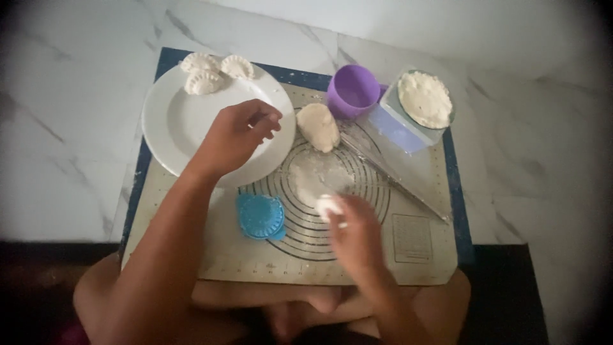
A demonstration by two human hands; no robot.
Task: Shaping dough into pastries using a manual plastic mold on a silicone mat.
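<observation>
My left hand [235, 135] hovers over the white plate [172, 124] with its fingers curled loosely and nothing visible in them. Three crimped dumplings [207, 71] lie at the plate's far rim. My right hand [353, 229] is blurred and pinches a small white dough piece [327, 205] above the floured centre of the baking mat [421, 252]. A blue dumpling press [260, 216] lies closed on the mat between my hands. A larger dough lump [318, 126] rests further back on the mat.
A purple cup [352, 91] stands at the mat's far edge. Beside it a clear box holds a bowl of white filling [424, 98]. A clear rolling pin [393, 176] lies diagonally on the right. The mat sits on a white marble floor.
</observation>
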